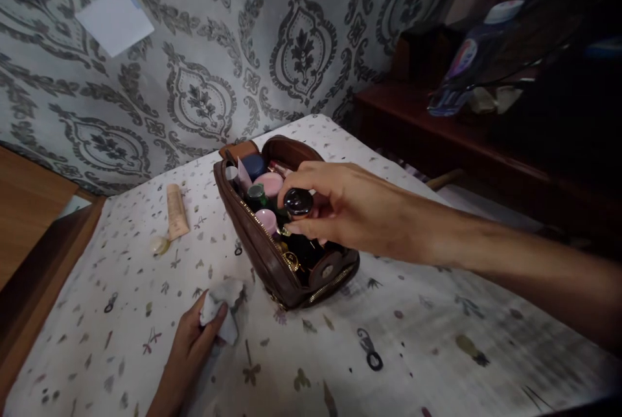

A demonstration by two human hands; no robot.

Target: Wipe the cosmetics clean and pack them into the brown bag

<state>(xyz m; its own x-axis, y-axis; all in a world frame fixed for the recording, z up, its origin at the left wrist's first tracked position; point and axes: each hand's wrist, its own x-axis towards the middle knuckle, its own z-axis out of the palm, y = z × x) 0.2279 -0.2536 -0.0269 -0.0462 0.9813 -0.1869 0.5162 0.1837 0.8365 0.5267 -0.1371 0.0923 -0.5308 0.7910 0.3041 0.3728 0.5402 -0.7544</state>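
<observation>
A brown zippered toiletry bag [255, 258] stands unzipped on the printed cloth, with several cosmetics inside. Among them are a pink round container [269, 184], a blue round item [253, 165] and a green jar [256, 193]. Over the bag's opening, my right hand [335, 200] grips a small bottle with a glossy dark cap [298, 202]; the fingers hide its lower part. To the left of the bag, my left hand [194, 333] is closed on a crumpled pale cloth [224, 307], near the surface.
Left of the bag lie a beige tube [176, 211] and a small round pale item [159, 246]. A patterned wall [204, 93] rises behind, with white paper [115, 20] on it. On a dark red table [403, 109] at right stands a clear bottle [461, 61].
</observation>
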